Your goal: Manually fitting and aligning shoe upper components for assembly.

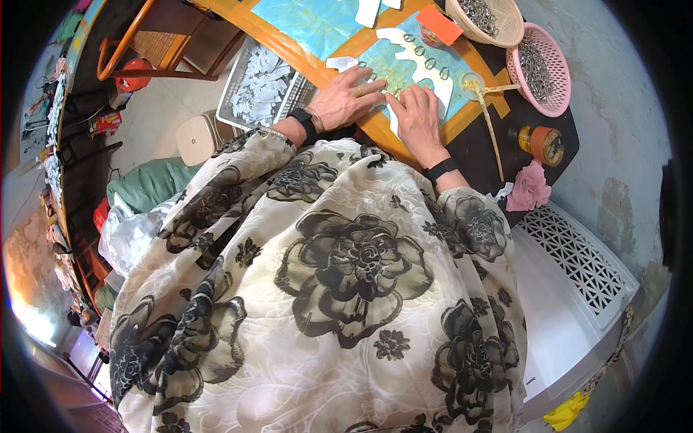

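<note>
**Two hands pressed flat on a cream cut-out at a work board**

Both forearms enter from below the floral sleeves and reach away from the body to the table edge. The left hand (351,97) lies palm down, fingers spread and extended, with a ring on one finger and a dark wristband (304,123) at the wrist; it is unclenched and grips nothing, resting on the near left corner of the cream cut-out sheet (422,61). The right hand (417,115) also lies palm down with a black band (440,170) on its wrist, fingers stretched forward onto the sheet's lower edge; whether its fingertips pinch the edge cannot be told.

The sheet lies on a blue-green mat (393,65) set on an orange-rimmed board (303,54), and several small metal rings (429,63) sit on it. To the right stand a pink basket (557,86) and a beige basket (505,25), both holding metal rings. A thin stick (492,137), a small orange-lidded jar (543,143) and a crumpled pink cloth (529,189) rest on the dark surface nearby.

The floral garment (339,289) fills the lower picture and hides the lap and table front. The sheet's near edge is covered by both hands, and the baskets are cut by the lens rim.
</note>
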The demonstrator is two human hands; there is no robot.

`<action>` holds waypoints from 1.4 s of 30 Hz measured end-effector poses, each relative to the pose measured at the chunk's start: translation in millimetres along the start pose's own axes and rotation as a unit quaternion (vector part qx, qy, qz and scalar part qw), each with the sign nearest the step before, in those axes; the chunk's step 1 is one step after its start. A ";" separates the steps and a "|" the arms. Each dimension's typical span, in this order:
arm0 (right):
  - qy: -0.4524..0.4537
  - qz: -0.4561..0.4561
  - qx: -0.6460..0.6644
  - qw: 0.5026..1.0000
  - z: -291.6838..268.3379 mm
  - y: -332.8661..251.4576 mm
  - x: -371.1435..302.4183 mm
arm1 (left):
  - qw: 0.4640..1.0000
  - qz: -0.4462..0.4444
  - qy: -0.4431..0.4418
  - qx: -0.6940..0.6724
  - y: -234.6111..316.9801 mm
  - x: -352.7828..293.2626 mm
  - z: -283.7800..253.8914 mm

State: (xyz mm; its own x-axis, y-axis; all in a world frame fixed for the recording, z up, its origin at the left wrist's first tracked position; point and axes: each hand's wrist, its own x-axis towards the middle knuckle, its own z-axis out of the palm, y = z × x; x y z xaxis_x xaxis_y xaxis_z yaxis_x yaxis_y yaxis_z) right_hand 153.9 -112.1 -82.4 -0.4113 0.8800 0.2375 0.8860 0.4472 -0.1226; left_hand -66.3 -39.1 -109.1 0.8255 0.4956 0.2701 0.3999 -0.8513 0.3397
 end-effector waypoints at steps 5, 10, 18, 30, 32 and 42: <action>-0.007 0.048 0.085 0.995 -6.7 -2.6 6.7 | 1.000 0.003 -0.012 0.021 1.1 0.3 -0.5; 0.019 0.059 0.146 0.987 -1.9 -7.8 7.2 | 1.000 0.001 -0.011 0.027 2.7 -0.7 0.1; 0.033 0.118 0.146 0.982 4.3 -20.2 1.1 | 0.996 -0.026 -0.009 -0.081 -10.7 7.8 -8.1; 0.026 0.190 0.183 0.964 11.5 -21.1 0.2 | 0.976 0.082 -0.198 0.043 -27.4 81.3 -19.0; 0.036 0.212 0.171 0.961 11.4 -24.8 1.1 | 0.974 0.092 -0.197 0.064 -23.9 74.8 -15.6; 0.019 0.186 0.166 0.968 0.9 -26.2 1.8 | 0.989 0.044 -0.135 0.032 -19.1 40.4 -8.5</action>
State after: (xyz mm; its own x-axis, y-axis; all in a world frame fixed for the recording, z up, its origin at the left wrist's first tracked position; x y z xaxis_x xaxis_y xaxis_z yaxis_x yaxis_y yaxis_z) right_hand 129.7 -122.0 -79.6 -0.0629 0.9865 0.1515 0.8508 0.1324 -0.5085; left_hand -44.0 -1.4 -97.0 0.9310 0.3623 0.0437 0.3388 -0.9026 0.2654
